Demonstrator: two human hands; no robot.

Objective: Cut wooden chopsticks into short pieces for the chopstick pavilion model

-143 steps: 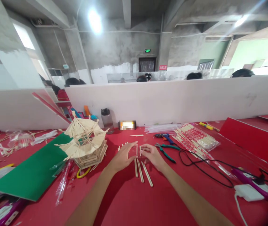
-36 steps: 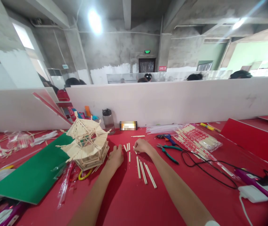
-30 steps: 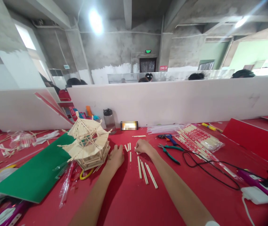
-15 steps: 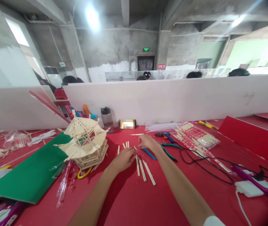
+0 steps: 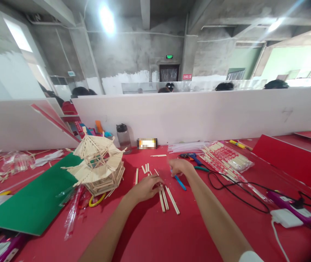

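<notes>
Pairs cream wooden sticks (image 5: 172,200) and a cream pagoda model (image 5: 108,169) with a red tabletop (image 5: 155,236); adds a bright blue pen-like tool (image 5: 181,183), green board (image 5: 35,196), red-and-white patterned stick packs (image 5: 222,159) and purple-and-white power strip (image 5: 276,200).

The blue tool (image 5: 180,183) in your right hand (image 5: 179,168) looks like smooth plastic. Below your left hand (image 5: 146,187), the sticks (image 5: 172,200) look like bare, matt wood; left of that hand, the pagoda model (image 5: 103,173) has the same dry finish, ribbed across its roofs. Under your grip the tabletop (image 5: 171,236) is smooth with a faint sheen; beyond your right hand, the packet (image 5: 241,162) is glossy clear plastic.
</notes>
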